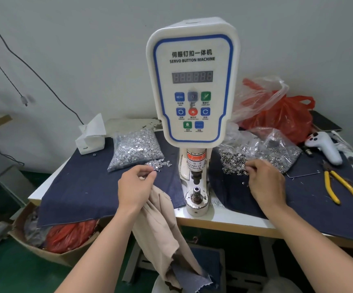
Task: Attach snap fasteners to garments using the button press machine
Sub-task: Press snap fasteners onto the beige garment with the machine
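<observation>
Nearest the camera, a beige woven garment (160,229) hangs off the front edge of the white worktop (224,220), its upper end tucked under the left hand (134,187). That hand's fingers curl inward, thumb and forefinger meeting at the edge of a small loose heap of silver snap caps (157,164); whether a cap is actually pinched there is too small to tell. The right hand (266,182) rests on dark blue denim cloth (86,187), its fingers bent down into a scatter of silver ring-shaped snap sockets (233,162); I cannot tell if it holds one. Between the hands stands the white servo button machine (192,81), its lower die post (196,193) bare and the garment lying just left of it, not under the press. Behind the left hand lies a clear plastic bag of silver caps (135,148), and beyond it a white tissue box (91,140). To the right lie yellow-handled pliers (340,189), a white handheld controller (325,146) and, farther back, a red plastic bag (285,117) against the wall.
</observation>
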A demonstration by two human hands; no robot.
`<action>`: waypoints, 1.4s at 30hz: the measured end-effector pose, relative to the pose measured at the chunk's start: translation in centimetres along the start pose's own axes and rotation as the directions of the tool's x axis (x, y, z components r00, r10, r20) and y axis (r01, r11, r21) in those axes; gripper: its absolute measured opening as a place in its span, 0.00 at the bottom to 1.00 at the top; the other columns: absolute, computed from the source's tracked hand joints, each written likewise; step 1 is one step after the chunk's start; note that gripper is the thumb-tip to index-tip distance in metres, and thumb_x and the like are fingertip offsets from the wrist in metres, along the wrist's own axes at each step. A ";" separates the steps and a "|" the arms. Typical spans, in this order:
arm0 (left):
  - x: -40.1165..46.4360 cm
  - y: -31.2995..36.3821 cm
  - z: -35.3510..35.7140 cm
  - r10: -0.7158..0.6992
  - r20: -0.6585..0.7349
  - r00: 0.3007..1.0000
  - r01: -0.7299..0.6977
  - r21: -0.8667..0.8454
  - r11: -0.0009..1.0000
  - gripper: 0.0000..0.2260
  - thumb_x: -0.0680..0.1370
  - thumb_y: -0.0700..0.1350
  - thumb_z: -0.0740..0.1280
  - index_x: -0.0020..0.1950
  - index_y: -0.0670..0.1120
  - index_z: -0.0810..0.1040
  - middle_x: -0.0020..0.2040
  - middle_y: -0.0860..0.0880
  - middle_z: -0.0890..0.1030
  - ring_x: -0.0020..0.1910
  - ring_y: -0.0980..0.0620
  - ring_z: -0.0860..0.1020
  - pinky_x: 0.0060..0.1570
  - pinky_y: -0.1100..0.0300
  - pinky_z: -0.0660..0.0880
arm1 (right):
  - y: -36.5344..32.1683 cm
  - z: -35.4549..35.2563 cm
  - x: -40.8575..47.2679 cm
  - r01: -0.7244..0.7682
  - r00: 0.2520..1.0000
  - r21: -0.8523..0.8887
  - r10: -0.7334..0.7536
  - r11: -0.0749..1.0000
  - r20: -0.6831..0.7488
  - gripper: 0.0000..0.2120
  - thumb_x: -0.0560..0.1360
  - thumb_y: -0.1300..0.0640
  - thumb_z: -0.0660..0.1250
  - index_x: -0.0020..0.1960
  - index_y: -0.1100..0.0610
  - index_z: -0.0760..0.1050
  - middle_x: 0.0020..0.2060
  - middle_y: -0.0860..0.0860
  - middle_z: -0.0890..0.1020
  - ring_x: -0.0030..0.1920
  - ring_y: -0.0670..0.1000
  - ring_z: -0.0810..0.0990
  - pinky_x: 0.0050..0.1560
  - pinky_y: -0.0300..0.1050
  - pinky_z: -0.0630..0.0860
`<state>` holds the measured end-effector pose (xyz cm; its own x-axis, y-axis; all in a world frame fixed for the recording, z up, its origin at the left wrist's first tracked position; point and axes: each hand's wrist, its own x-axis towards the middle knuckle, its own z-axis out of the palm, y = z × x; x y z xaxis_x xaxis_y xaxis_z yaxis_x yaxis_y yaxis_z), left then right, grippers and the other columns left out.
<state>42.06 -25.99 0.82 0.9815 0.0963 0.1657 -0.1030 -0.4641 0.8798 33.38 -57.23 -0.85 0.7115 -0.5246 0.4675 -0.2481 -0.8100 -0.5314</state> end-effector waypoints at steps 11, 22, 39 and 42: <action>-3.7 0.8 0.3 0.087 0.191 0.978 -0.053 -0.173 0.983 0.08 0.77 0.43 0.76 0.47 0.58 0.88 0.46 0.63 0.87 0.50 0.66 0.82 0.46 0.76 0.71 | -3.3 -2.4 -0.7 -0.306 0.940 0.393 0.210 0.867 0.268 0.02 0.79 0.61 0.72 0.50 0.57 0.84 0.38 0.50 0.85 0.36 0.48 0.83 0.42 0.48 0.82; -5.3 1.5 0.9 0.160 0.267 0.950 -0.083 -0.277 0.957 0.09 0.77 0.45 0.78 0.47 0.61 0.87 0.47 0.58 0.88 0.50 0.63 0.84 0.49 0.70 0.73 | -7.1 -2.7 -4.1 -0.650 0.754 0.645 0.243 0.401 0.610 0.05 0.79 0.65 0.71 0.45 0.59 0.84 0.32 0.51 0.86 0.30 0.42 0.80 0.34 0.33 0.80; -6.4 1.7 1.2 0.021 0.299 0.954 0.099 -0.384 0.918 0.06 0.77 0.48 0.78 0.48 0.60 0.88 0.49 0.56 0.89 0.53 0.62 0.84 0.56 0.62 0.74 | -10.2 -2.7 -5.1 -0.882 0.457 0.469 0.150 -0.050 0.877 0.03 0.75 0.68 0.73 0.44 0.68 0.82 0.33 0.57 0.84 0.30 0.48 0.83 0.29 0.38 0.80; -6.3 1.4 1.3 -0.024 0.305 0.952 0.156 -0.417 0.896 0.06 0.75 0.47 0.80 0.49 0.58 0.89 0.49 0.54 0.89 0.53 0.59 0.85 0.56 0.62 0.76 | -10.5 -3.0 -5.1 -0.898 0.405 0.423 0.148 -0.125 0.902 0.04 0.75 0.69 0.72 0.42 0.68 0.82 0.34 0.60 0.85 0.29 0.48 0.83 0.28 0.37 0.80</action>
<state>35.92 -28.41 0.42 0.9863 -0.1652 0.0009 -0.0066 -0.0337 0.9994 30.41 -46.84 4.47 0.8443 -0.0959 -0.5272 -0.3295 0.6828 -0.6521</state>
